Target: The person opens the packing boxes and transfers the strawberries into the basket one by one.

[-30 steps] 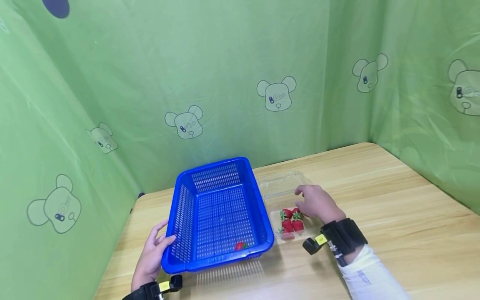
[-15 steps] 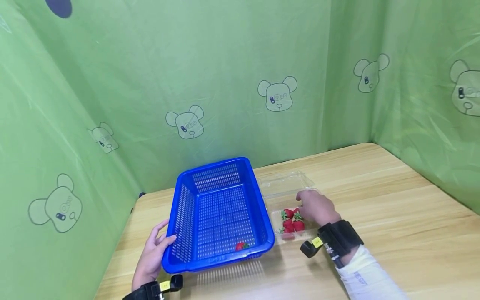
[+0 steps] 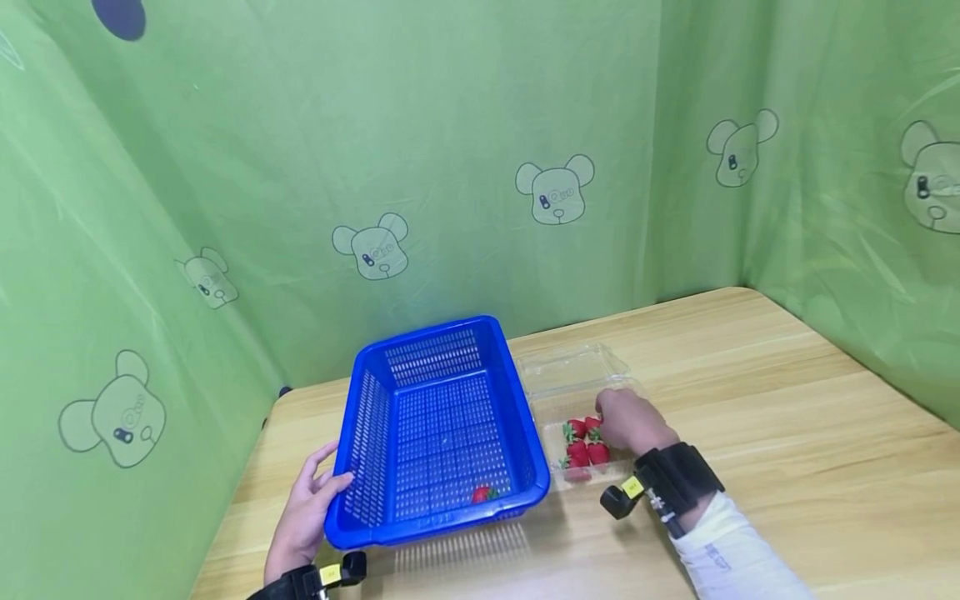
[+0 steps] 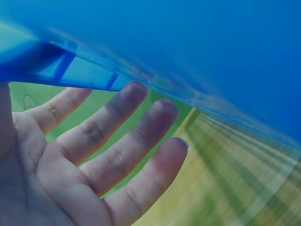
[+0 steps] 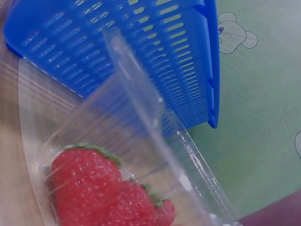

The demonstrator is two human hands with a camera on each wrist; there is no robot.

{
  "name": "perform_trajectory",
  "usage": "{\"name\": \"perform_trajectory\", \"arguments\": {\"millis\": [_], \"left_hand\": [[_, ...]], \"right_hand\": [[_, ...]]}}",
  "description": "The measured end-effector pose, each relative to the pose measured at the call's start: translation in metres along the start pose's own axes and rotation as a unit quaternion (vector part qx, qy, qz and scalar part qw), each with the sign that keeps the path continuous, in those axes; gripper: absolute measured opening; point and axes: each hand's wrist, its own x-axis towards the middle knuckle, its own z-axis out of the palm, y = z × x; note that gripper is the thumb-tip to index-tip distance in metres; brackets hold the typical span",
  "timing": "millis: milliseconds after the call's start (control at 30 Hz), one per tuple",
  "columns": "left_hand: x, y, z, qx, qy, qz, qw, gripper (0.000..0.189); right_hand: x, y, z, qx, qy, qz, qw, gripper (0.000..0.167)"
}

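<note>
My left hand [image 3: 302,517] holds the left rim of a blue plastic basket [image 3: 442,521], thumb over the edge. In the left wrist view several fingers [image 4: 155,117] lie under the rim. The basket is tilted, with one strawberry [image 3: 482,494] near its front edge. To its right stands a clear plastic clamshell box [image 3: 551,408], lid folded back, holding several strawberries [image 3: 577,454]. My right hand [image 3: 636,421] reaches down into the box's right side, beside the strawberries; its fingertips are hidden. In the right wrist view, strawberries [image 5: 87,183] show through the clear wall.
The wooden table [image 3: 787,433] extends to the right. Green curtains [image 3: 450,150] with bear-head drawings enclose its back and sides. The box's open lid [image 3: 566,367] lies toward the back, close to the basket's right side.
My right hand has moved slightly down and closer over the right side of the box, its fingers less visible. The left hand and basket have stayed in place.
</note>
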Motion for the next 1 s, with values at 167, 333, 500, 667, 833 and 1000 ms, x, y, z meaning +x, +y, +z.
{"name": "perform_trajectory", "arguments": {"millis": [167,333,500,667,833,1000], "left_hand": [[0.0,-0.001,-0.001,-0.002,-0.003,0.005,1.0,0.06],[0.0,-0.002,-0.001,-0.001,-0.004,0.005,1.0,0.06],[0.001,-0.002,-0.001,0.002,-0.003,0.0,1.0,0.061],[0.002,-0.003,-0.002,-0.002,-0.004,0.001,1.0,0.061],[0.002,-0.003,-0.002,-0.001,-0.002,0.002,1.0,0.06],[0.002,-0.002,-0.001,-0.001,-0.001,0.001,1.0,0.061]], "right_hand": [[0.0,0.001,0.003,0.002,0.0,-0.007,1.0,0.026],[0.0,0.001,0.005,0.005,0.005,-0.011,0.9999,0.028],[-0.001,0.0,0.003,0.012,0.005,-0.013,0.9998,0.028],[-0.002,-0.001,-0.001,0.022,0.003,-0.013,0.9997,0.029],[-0.003,-0.002,-0.004,0.036,0.006,-0.012,0.9993,0.032],[-0.004,-0.003,-0.006,0.047,0.013,-0.008,0.9988,0.034]]}}
